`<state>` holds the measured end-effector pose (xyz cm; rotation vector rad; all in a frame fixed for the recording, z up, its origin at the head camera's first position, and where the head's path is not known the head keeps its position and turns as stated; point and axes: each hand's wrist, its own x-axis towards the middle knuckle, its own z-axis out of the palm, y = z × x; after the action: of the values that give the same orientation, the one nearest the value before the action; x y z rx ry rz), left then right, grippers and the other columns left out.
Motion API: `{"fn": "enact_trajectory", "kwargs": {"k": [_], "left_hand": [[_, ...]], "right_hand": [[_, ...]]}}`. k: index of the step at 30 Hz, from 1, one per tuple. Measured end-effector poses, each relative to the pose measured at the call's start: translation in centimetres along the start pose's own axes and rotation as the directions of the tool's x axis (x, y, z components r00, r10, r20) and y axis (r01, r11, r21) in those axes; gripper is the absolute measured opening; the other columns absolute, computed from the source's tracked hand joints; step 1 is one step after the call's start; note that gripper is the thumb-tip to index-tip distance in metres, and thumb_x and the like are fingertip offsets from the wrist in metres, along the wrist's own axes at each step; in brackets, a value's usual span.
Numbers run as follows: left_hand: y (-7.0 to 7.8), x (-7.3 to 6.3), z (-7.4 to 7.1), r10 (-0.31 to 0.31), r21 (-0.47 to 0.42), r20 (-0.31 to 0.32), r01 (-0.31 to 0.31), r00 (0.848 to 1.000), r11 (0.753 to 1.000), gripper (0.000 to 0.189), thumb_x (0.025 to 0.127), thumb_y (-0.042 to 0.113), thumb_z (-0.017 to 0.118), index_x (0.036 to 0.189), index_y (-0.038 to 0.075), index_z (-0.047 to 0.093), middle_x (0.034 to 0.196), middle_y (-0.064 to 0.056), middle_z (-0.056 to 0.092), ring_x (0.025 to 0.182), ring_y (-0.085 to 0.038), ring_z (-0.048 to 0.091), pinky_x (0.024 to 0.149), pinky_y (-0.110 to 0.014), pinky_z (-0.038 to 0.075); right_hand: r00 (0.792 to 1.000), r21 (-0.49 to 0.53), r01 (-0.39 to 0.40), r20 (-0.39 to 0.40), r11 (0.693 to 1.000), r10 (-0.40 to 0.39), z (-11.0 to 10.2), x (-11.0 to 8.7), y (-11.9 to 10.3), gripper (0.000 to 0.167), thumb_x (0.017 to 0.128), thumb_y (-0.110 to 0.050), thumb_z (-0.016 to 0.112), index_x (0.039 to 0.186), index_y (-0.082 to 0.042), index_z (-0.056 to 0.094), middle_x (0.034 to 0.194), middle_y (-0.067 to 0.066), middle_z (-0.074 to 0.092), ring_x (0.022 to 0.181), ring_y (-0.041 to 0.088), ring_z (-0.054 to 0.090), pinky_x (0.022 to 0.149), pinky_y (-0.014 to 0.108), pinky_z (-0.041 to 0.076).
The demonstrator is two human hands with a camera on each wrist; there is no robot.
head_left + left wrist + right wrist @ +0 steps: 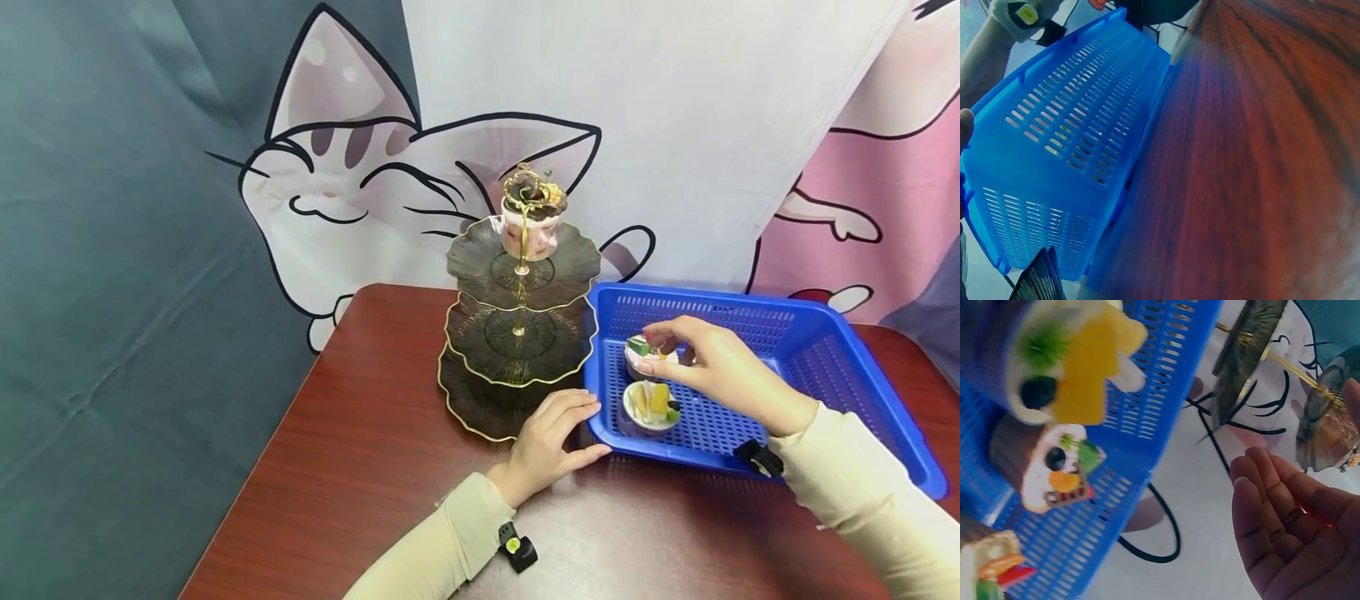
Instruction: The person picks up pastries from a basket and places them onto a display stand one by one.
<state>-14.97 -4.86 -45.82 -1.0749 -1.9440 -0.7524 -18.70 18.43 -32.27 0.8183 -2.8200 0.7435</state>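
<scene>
My left hand (551, 439) touches the front left corner of the blue plastic basket (843, 383), its fingers along the left rim and its thumb by the front rim. Over the basket, my right hand (708, 358) hovers with relaxed, slightly bent fingers. In the right wrist view nothing lies in that hand (1300, 534). Below it stands a dessert cup (637, 354) with a green piece on top. Nearer the front is another dessert cup (648, 408) with yellow cubes. A third dessert cup (991, 562) shows only in the right wrist view.
Left of the basket stands a three-tier dark cake stand (480, 333) with gold edges. Its top tier bears a dessert cup (531, 233) with a dark topping. The brown table (322, 467) meets a cat-printed curtain (360, 192) at the back.
</scene>
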Motion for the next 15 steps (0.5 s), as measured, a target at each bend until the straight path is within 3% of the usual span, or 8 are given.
{"fn": "enact_trajectory", "kwargs": {"k": [15], "left_hand": [[-0.2,-0.2,0.2,-0.006,-0.023,-0.013,0.006,1.0,1.0,0.053,0.072,0.029,0.083,0.112,0.0,0.066,0.111,-0.012,0.067,0.112,-0.022,0.061,0.108,-0.026,0.044]], "right_hand": [[0.995,-0.08,-0.072,0.057,0.994,0.077,0.0,-2.0,0.3,0.045,0.083,-0.039,0.073,0.112,-0.004,0.067,0.094,0.006,0.068,0.079,0.014,0.056,0.064,0.025,0.047]]}}
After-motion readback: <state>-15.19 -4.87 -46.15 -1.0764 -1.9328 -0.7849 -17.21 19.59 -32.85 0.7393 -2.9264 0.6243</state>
